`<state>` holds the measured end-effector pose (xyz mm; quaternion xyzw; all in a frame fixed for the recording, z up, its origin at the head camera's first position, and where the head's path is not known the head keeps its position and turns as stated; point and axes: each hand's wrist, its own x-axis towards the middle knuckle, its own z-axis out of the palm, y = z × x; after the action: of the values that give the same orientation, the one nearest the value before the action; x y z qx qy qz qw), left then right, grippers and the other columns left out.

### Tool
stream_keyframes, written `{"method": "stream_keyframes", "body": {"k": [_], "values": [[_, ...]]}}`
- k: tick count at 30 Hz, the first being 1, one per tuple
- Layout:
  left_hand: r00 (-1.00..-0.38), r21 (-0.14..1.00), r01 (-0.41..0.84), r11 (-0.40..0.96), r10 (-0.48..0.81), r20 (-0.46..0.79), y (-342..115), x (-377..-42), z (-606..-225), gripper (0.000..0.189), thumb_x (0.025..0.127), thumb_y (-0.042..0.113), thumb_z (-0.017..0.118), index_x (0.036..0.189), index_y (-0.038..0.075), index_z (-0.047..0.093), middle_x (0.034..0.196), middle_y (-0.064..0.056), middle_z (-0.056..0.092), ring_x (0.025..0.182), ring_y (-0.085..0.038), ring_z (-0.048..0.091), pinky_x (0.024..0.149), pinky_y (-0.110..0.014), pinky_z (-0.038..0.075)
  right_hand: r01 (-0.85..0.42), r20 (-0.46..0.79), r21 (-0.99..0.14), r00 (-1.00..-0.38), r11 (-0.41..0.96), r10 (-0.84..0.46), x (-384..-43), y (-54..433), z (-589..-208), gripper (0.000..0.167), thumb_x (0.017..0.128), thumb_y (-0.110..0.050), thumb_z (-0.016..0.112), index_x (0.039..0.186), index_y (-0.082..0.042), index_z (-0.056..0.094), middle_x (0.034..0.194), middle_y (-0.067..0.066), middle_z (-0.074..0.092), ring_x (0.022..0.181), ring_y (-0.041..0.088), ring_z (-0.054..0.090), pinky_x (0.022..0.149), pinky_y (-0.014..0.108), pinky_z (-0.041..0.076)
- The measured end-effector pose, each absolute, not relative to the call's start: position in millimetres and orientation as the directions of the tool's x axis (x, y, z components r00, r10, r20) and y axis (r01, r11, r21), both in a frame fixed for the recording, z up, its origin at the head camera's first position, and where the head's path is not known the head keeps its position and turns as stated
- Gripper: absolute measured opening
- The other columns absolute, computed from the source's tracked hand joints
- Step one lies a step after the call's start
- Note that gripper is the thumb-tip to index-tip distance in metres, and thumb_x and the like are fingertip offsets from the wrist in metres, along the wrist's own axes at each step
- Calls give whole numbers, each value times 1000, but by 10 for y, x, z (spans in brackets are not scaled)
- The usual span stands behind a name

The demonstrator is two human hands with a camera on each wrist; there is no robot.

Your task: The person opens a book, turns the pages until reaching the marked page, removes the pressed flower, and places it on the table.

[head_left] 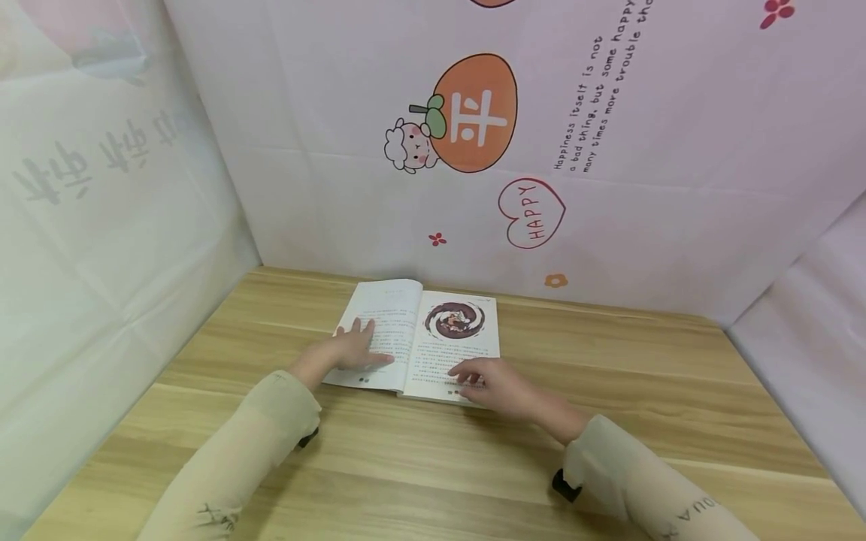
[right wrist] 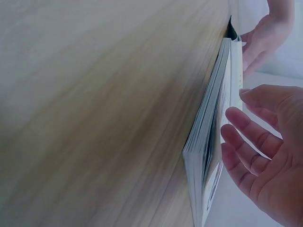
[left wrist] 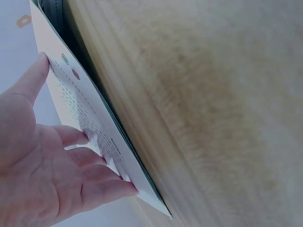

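An open book [head_left: 431,373] lies on the wooden table, its left page printed with text. A dark swirl picture [head_left: 455,321] tops the right page. My left hand [head_left: 352,347] rests on the left page with spread fingers; in the left wrist view, the thumb and fingertips touch the paper [left wrist: 97,111]. Over the lower right part of the right page is my right hand [head_left: 499,385], its fingers loosely bent. The right wrist view has that hand [right wrist: 270,156] beside the page block [right wrist: 210,106], fingertips at the page surface and no leaf visibly pinched.
The wooden table [head_left: 419,473] extends around the book. Behind it rises a printed cloth wall [head_left: 325,188], close to the book's far edge. Another white cloth wall [head_left: 122,248] stands at the left, and one more [head_left: 805,323] at the right.
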<state>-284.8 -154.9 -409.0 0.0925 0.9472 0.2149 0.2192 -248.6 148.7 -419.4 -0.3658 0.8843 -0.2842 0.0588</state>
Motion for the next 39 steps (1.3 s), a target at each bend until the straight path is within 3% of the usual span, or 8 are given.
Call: {"method": "stream_keyframes", "body": {"k": [18,32,39], "values": [[-887,453,87,887,276,-371,-1570,-2850,-4129,96,103,51,56,160,-8,6,162,-39,-3,144,-65,-3,117,-71,6,-634,126,-526,-718,568,-685,-2468,1671,-4200,17,88,2,74,105,1,76,88,0,67,81,12,62,72,26,55],[-883,438,90,894,276,-380,-1559,-2862,-4103,97,103,51,55,160,-8,6,162,-39,-3,145,-64,-3,117,-71,5,-603,66,-475,-751,641,-658,-2454,1825,-4179,21,84,-10,84,105,-7,77,87,-6,62,79,10,57,69,24,52],[-880,436,85,896,272,-388,-1556,-2869,-4103,97,103,52,55,161,-8,5,162,-39,-3,145,-64,-3,117,-71,6,-629,71,-452,-732,632,-677,-2470,1841,-4180,23,82,-11,86,104,-7,77,85,-6,61,76,10,55,65,23,49]]}}
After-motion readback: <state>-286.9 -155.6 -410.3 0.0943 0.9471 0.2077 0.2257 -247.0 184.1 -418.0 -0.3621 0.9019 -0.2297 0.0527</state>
